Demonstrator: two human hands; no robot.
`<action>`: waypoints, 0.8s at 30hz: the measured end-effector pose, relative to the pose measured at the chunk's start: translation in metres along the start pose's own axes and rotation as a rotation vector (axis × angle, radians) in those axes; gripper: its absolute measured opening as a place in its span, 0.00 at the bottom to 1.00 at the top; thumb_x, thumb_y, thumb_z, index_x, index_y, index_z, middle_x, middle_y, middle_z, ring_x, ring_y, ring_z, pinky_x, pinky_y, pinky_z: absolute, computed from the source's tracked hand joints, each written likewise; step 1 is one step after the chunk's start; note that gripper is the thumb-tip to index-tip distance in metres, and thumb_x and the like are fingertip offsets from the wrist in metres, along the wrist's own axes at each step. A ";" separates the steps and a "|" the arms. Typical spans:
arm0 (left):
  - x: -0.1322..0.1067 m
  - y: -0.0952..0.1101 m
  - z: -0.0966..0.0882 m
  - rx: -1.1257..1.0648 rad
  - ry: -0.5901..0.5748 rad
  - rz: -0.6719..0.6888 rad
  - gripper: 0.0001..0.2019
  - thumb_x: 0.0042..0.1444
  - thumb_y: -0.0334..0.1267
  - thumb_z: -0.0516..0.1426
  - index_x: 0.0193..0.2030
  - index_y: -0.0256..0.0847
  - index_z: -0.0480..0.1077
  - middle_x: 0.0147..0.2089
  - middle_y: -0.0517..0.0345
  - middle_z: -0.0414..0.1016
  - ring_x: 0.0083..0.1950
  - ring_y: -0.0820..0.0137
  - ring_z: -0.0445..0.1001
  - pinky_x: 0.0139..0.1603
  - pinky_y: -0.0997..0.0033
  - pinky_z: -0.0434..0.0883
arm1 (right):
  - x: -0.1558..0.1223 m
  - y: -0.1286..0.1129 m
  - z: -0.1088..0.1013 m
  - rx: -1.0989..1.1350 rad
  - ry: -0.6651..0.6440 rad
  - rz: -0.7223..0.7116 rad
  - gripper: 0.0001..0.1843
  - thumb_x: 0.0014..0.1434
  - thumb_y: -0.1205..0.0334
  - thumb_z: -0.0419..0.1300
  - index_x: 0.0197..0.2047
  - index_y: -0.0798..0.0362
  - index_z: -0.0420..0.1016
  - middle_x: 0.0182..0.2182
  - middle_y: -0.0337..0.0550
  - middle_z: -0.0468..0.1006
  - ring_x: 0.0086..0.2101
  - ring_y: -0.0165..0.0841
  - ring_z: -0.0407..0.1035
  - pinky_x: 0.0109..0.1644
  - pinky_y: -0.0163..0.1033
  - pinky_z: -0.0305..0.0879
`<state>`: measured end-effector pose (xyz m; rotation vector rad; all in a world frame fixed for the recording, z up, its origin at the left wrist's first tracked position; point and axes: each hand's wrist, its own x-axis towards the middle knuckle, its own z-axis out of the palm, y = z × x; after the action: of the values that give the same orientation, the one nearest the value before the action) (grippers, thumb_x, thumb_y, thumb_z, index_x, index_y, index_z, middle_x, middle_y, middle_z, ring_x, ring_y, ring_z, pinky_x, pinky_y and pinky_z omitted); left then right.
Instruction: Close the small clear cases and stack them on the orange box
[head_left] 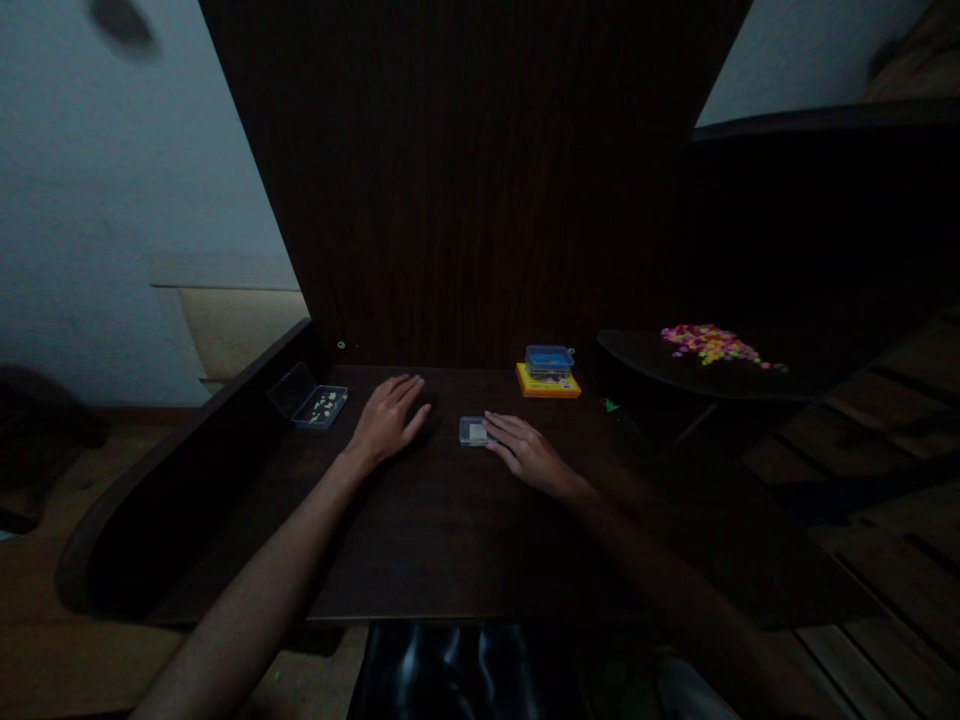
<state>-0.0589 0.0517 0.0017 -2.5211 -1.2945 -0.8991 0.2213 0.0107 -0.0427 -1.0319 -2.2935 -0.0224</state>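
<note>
My left hand (388, 420) lies flat on the dark wooden table (420, 540), fingers stretched out and holding nothing. My right hand (526, 452) also rests flat, fingers extended, with the fingertips touching a small clear plastic box (472, 431) near the table's middle. To the left of my left hand stands an open clear case (319, 405) with small pale pieces inside, its lid tipped back.
A yellow flat box with a blue-topped clear container (549, 370) on it sits at the back of the table. A pile of colourful small pieces (709, 344) lies on a dark shelf to the right. A tall dark wooden panel rises behind the table.
</note>
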 end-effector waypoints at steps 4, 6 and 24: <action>-0.002 -0.029 -0.016 0.315 -0.061 -0.353 0.20 0.61 0.40 0.51 0.54 0.29 0.71 0.56 0.34 0.72 0.58 0.46 0.68 0.55 0.48 0.67 | 0.000 0.006 0.000 0.032 0.032 0.052 0.20 0.65 0.62 0.55 0.59 0.52 0.72 0.59 0.52 0.72 0.58 0.42 0.67 0.62 0.53 0.66; -0.006 -0.038 -0.022 0.436 -0.150 -0.479 0.19 0.59 0.40 0.51 0.49 0.28 0.73 0.51 0.32 0.73 0.55 0.44 0.68 0.51 0.48 0.68 | -0.001 0.008 0.001 0.032 0.032 0.072 0.20 0.65 0.62 0.55 0.60 0.51 0.71 0.59 0.51 0.71 0.58 0.42 0.66 0.62 0.54 0.65; -0.006 -0.028 -0.018 0.327 -0.308 -0.433 0.14 0.53 0.25 0.50 0.41 0.35 0.74 0.43 0.41 0.78 0.44 0.57 0.77 0.45 0.64 0.72 | -0.002 0.024 0.009 0.056 0.064 0.133 0.22 0.65 0.62 0.55 0.62 0.48 0.68 0.60 0.50 0.70 0.59 0.43 0.65 0.63 0.59 0.63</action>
<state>-0.0912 0.0569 0.0094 -2.2173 -1.9496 -0.3191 0.2339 0.0286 -0.0561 -1.1364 -2.1515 0.0621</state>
